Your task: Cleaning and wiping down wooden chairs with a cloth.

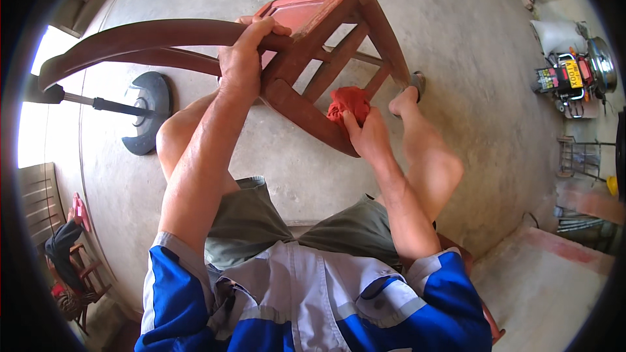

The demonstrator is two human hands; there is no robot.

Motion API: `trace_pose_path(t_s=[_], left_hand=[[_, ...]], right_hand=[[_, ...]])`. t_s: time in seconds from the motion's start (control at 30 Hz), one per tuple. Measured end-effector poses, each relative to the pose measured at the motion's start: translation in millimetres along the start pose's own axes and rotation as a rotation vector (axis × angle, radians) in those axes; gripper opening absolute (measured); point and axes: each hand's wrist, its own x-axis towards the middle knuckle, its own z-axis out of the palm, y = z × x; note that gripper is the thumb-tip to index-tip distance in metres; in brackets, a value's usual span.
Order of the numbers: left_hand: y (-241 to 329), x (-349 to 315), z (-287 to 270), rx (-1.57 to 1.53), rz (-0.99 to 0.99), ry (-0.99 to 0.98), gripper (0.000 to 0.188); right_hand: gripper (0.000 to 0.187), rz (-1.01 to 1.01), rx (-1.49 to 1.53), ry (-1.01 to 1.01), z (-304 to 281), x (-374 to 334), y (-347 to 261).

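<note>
A reddish-brown wooden chair (339, 58) is tipped over in front of me, its slatted underside and legs turned toward me and its long curved back posts reaching left. My left hand (244, 52) is wrapped round the chair frame where a back post meets the seat. In my right hand (370, 133) is a bunched red cloth (350, 102), pressed against the near leg close to its lower end. Part of the cloth is hidden by my fingers. The red seat face (300, 12) shows on the far side.
A round black stand base (149, 114) with a metal pole is left of the chair. On the far right are a motorcycle (570, 78), a wire rack (579, 156) and a pale raised slab (541, 287). Another person's legs (62, 248) show at lower left. Concrete floor surrounds my feet.
</note>
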Motion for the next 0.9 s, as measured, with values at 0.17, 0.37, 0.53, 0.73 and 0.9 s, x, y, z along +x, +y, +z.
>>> trace_pose_path(t_s=[0.17, 0.37, 0.53, 0.73, 0.9], left_hand=[[-1, 1, -9, -0.061, 0.004, -0.032, 0.018], [-3, 5, -18, -0.149, 0.002, -0.073, 0.014], [-9, 4, -15, -0.147, 0.048, -0.109, 0.004], [-4, 5, -10, -0.102, 0.042, -0.087, 0.005], [2, 3, -12, -0.062, 0.048, -0.042, 0.007]], right_hand=[[0.039, -0.071, 0.232, 0.112, -23, -13, -30], [0.033, -0.096, 0.96, 0.135, -63, 39, -46], [0.039, -0.289, 0.761, 0.125, -58, 16, -105], [0.043, -0.688, 0.322, 0.27, 15, -5, -116], [0.027, -0.391, 0.298, 0.048, 16, -25, -18]])
